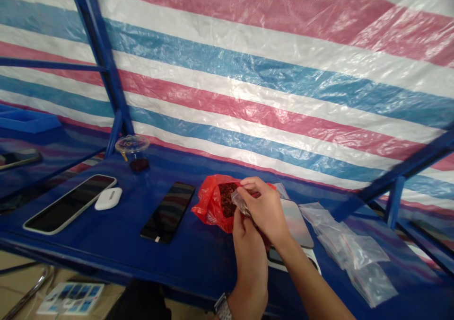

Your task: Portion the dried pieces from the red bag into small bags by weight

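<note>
While both hands are bunched up close together over the shiny blue table point(198, 268), the right hand point(265, 208) has a small clear plastic bag point(241, 203) pinched in its fingertips, and the left hand point(248, 242) is closed narrow around its lower part, fingers mostly hidden. That little bag's right by the open red plastic bag of dark brown bits point(208, 205), just left of the hands. Right of them there's a flat silver-topped, white-edged device point(300, 225), then overlapping clear zip bags point(349, 244).
</note>
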The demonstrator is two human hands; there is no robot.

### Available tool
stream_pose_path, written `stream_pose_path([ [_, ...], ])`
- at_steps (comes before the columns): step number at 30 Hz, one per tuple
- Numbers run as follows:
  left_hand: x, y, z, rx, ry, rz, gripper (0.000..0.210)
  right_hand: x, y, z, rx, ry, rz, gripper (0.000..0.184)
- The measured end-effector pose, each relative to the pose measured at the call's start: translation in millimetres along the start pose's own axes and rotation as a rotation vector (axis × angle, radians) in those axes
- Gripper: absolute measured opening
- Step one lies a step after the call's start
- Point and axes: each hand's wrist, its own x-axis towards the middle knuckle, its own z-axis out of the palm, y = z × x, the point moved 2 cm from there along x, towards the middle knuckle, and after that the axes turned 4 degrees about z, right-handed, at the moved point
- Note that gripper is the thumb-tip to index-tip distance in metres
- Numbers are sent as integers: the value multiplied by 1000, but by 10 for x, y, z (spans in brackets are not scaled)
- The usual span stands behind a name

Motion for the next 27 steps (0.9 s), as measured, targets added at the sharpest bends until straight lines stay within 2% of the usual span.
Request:
stream_pose_path([
  [6,-92,81,-60,58,-116,9,51,-104,56,-22,67,-25,-4,16],
  [9,-123,92,-119,101,-163,14,44,-169,127,-12,126,8,30,20],
  [12,-125,93,-185,145,-165,23,42,-228,193,25,179,19,56,21],
  [17,-98,121,-261,172,-196,18,49,-262,217,59,195,-60,46,20],
  [27,-89,219,-344,279,-156,110,57,-265,200,-5,377,4,32,23],
])
